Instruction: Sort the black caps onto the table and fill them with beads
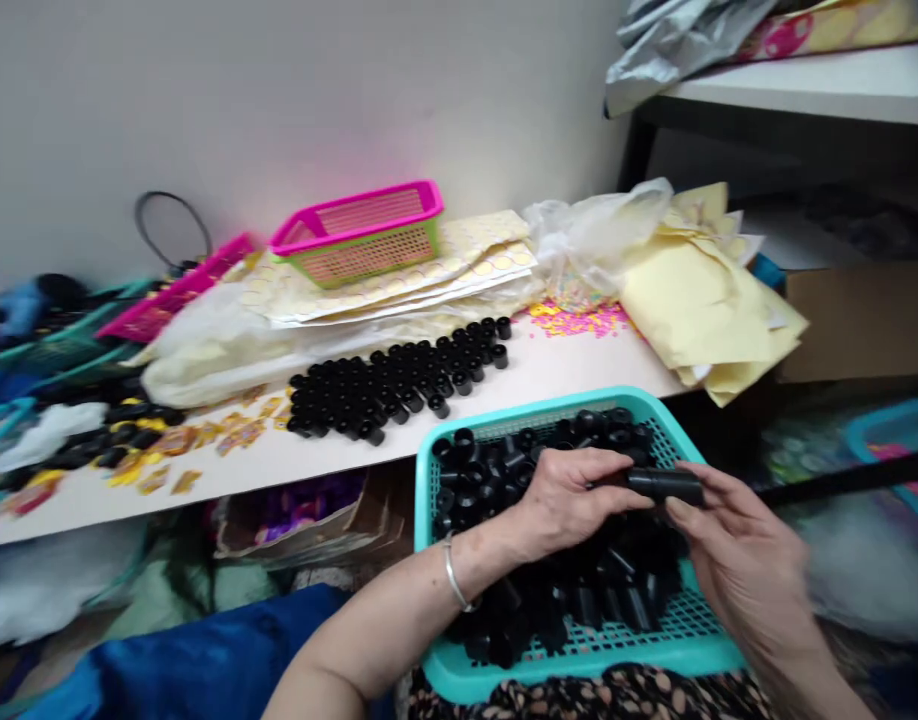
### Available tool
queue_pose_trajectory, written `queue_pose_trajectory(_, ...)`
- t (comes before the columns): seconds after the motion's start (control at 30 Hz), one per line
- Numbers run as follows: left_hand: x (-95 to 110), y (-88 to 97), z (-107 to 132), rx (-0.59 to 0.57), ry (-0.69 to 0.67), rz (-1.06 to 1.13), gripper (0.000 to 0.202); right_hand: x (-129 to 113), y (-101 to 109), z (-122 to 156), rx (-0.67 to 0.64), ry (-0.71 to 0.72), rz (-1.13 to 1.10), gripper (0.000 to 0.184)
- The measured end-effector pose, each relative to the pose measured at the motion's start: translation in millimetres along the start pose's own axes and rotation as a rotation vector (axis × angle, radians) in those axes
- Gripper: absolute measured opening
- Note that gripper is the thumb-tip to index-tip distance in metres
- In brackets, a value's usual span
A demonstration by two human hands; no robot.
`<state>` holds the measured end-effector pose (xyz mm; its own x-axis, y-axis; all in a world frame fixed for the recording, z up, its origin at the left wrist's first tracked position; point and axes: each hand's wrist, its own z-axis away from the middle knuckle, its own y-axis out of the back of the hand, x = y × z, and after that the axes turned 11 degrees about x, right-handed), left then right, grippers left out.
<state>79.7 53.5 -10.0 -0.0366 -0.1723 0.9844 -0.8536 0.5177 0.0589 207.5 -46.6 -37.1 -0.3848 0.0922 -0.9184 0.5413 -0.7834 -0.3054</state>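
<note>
Over the near teal plastic mesh basket (440, 560), both hands hold a short black plastic tube (665, 485) level between them. The left hand (571, 500), with a silver bangle (454, 578) on its wrist, has its grip curled round the tube's left end. The right hand (736, 560) pinches the right end in its fingertips (684, 512). Loose black plastic pieces (579, 600) fill the basket. Farther off, on the white surface (549, 375), black plastic caps (399, 380) stand in rows, and a pink and green plastic basket (361, 235) sits beyond them.
</note>
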Motion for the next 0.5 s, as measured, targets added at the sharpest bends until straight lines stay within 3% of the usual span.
queue_pose_trajectory(0.1, -3, 2.4, 6, -0.052, -0.221, -0.227, 0.028, 5, -6, 3, -0.042, -0.09, -0.026, 0.035)
queue_pose_trajectory(0.23, 0, 3.6, 17, -0.025, -0.37, -0.4, 0.029, 18, -5, 12, -0.072, -0.122, 0.013, 0.034)
queue_pose_trajectory(0.37, 17, 24.1, 29, 0.038, -0.391, -0.378, 0.024, 24, -2, 15, -0.354, -0.098, 0.244, 0.044)
queue_pose_trajectory(0.43, 22, 50.0, 36, 0.204, -0.346, -0.421, 0.018, 20, -2, 14, -0.496, -0.025, 0.394, 0.049)
queue_pose_trajectory(0.5, 18, 88.2, 45, 0.524, -0.217, -0.513, 0.019, 18, 0, 12, -0.516, 0.124, 0.482, 0.051)
